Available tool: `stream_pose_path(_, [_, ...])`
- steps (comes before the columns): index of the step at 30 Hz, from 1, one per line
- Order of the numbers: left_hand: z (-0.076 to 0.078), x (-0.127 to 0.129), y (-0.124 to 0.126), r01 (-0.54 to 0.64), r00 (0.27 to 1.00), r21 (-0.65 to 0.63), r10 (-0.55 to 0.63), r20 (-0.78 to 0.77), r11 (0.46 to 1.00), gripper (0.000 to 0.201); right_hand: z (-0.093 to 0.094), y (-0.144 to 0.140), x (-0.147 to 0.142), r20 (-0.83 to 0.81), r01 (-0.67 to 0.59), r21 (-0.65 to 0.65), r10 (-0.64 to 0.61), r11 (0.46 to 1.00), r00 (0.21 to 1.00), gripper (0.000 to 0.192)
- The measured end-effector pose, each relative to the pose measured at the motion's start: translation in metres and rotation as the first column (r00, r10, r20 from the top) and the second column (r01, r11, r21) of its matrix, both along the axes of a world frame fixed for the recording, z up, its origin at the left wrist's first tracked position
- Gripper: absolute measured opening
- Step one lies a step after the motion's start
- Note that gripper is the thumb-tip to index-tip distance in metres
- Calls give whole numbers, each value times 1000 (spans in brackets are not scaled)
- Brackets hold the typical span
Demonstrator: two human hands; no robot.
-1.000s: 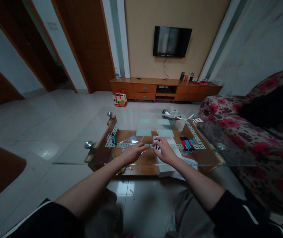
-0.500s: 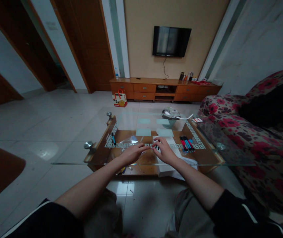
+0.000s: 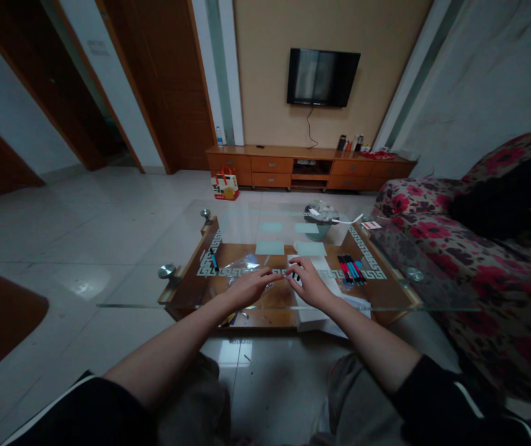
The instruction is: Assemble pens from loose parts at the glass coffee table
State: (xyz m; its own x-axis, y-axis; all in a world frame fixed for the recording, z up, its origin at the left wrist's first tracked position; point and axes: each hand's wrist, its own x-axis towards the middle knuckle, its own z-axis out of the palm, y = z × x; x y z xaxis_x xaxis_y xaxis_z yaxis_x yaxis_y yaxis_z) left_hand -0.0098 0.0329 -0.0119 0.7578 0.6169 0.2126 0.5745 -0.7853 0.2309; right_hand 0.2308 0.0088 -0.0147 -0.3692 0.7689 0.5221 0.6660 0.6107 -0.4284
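- Small dark pens (image 3: 295, 276) sit under the fingers of the right hand (image 3: 310, 283), on the glass tabletop (image 3: 153, 272), near its front-centre. How many there are is too small and dim to tell.
- Right hand: fingers curled down over the pens, fingertips touching them. Whether they are pinched or only covered, cannot tell.
- Left hand (image 3: 249, 287): lies palm-down on the glass just left of the right hand, fingers stretched toward it, tips nearly meeting. Nothing clearly gripped; finger closure cannot be told.
- Clear plastic bag (image 3: 241, 267), crumpled, just beyond the left hand.
- White paper sheet (image 3: 314, 316) lies beneath the right hand and wrist, reaching the near table edge.
- Row of red, blue and black markers (image 3: 351, 270) lies to the right of the right hand, apart from it.
- A single blue pen (image 3: 214, 261) lies at the left side of the table.
- Flowered sofa (image 3: 479, 260) stands to the right of the table; wall television (image 3: 323, 77) above a wooden cabinet (image 3: 309, 166) at the far end.
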Motion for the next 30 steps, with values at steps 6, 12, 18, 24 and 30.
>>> stream_pose_path(6, [-2, 1, 0, -31, 1000, 3, 31, 1, 1000, 47, -3, 2, 3, -7, 18, 5, -18, 1000, 1000, 12])
stream_pose_path(12, [-4, 0, 3, -93, 995, 28, 93, -18, 995, 44, -4, 5, 8, 6, 93, 16, -93, 996, 996, 10])
stream_pose_path(18, [1, 0, 0, -175, 984, 14, 175, -11, 984, 41, -2, 3, 10, 110, 189, 45, -193, 981, 975, 10])
stream_pose_path(24, [-2, 1, 1, -217, 974, 40, 220, -62, 975, 44, -8, 5, 0, 322, 126, 101, -152, 987, 934, 12])
stream_pose_path(30, [-5, -3, 3, -200, 977, 41, 202, -62, 979, 39, -15, 12, -9, 437, 126, 171, -190, 977, 879, 10])
